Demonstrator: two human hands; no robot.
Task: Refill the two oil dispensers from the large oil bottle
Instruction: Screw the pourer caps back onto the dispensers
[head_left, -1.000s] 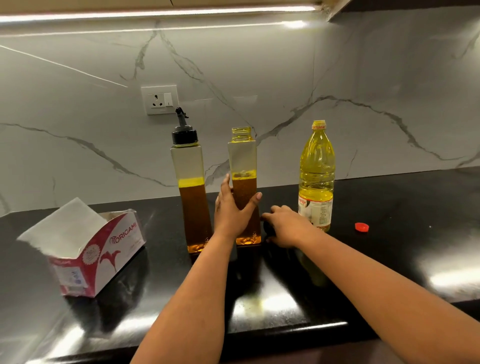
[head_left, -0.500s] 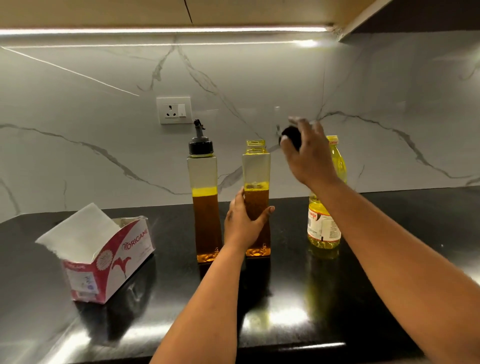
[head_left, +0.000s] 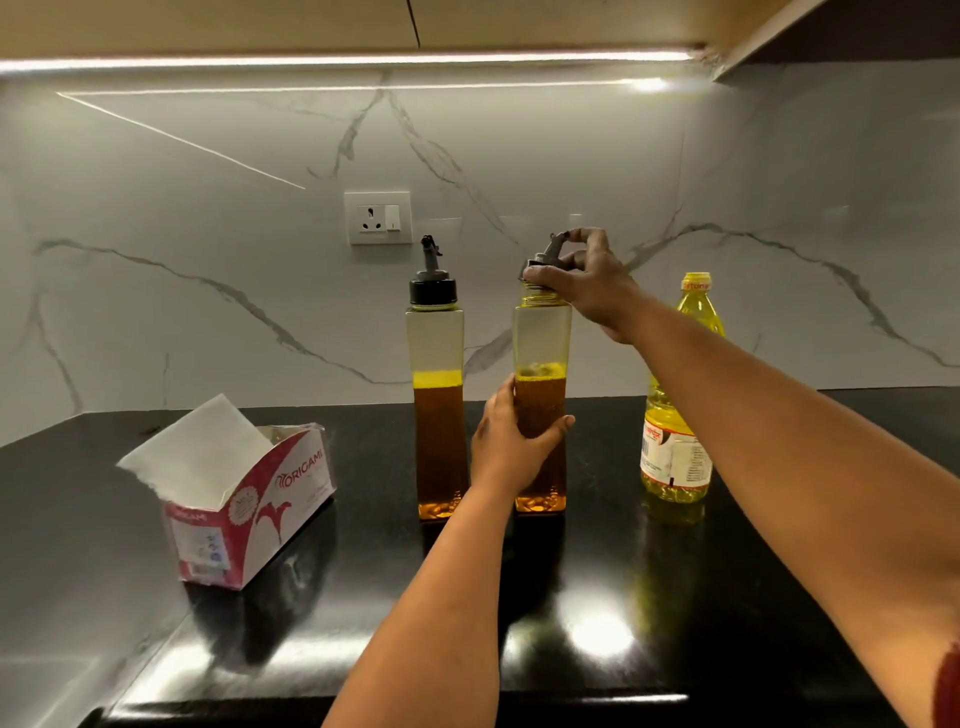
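Two tall square oil dispensers stand side by side on the black counter, each more than half full of amber oil. The left dispenser (head_left: 435, 410) wears its black spout cap. My left hand (head_left: 511, 441) grips the middle of the right dispenser (head_left: 543, 343). My right hand (head_left: 587, 283) holds the black spout cap (head_left: 543, 262) on that dispenser's neck. The large yellow oil bottle (head_left: 675, 457) stands uncapped to the right, partly hidden behind my right forearm.
An open red and white tissue box (head_left: 244, 499) lies at the left on the counter (head_left: 623, 597). A marble wall with a power socket (head_left: 378, 217) rises behind the bottles. The counter's front edge runs just below my arms.
My right hand picked the spout cap up from the counter, lifted it and brought it down onto the right dispenser's neck. My left hand kept its grip on that dispenser.
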